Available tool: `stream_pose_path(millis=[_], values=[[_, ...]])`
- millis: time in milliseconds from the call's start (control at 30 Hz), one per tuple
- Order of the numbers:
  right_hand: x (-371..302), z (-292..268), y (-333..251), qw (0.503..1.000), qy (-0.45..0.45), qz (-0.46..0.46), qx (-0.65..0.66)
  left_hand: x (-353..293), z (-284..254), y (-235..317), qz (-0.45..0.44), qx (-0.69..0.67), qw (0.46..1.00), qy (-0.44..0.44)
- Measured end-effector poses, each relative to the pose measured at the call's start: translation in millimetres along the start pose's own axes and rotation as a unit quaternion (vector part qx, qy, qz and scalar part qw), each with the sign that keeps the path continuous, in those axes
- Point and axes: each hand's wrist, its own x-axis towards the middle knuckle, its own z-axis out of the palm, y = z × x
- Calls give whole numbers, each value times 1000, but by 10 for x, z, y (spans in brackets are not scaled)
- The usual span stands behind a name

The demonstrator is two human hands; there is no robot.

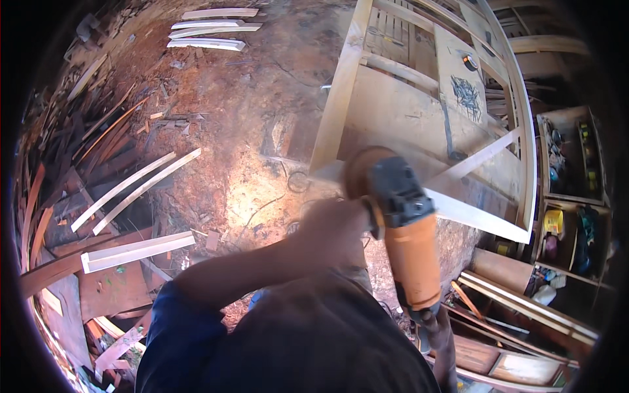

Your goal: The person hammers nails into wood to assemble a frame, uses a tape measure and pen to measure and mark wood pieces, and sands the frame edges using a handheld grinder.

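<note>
An orange and black angle grinder (414,262) is in both of my hands, its round brown disc (367,169) at the far end, blurred. My left hand (339,226), smeared by motion, closes on the grinder near its head; the side handle itself is hidden. Down by the rear end, my right hand (438,327) wraps round the grinder's dark body. The disc is at the near left corner of a pale wooden frame (339,92); whether it touches the wood I cannot tell. A light diagonal brace (475,159) crosses the frame.
On the frame's boards lie a tape measure (470,63), a heap of nails (466,98) and a hammer (451,131). Wooden strips (213,27) and two curved slats (147,187) rest on the dirt floor. Scrap wood (105,141) piles up left; an open tool box (570,216) stands right.
</note>
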Motion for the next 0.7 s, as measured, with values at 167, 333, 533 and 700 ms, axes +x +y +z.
stream_pose_path(millis=[167, 333, 533, 700], values=[[-250, 264, 674, 993, 61, 54, 90, 144, 213, 112, 89, 117, 984, 100], [-123, 543, 131, 995, -6, 44, 89, -313, -95, -170, 20, 97, 990, 97], [300, 472, -441, 996, -84, -7, -12, -454, -239, -460, -157, 180, 965, 109], [357, 133, -218, 993, -108, -18, -52, -244, -154, -89, -130, 152, 968, 151]])
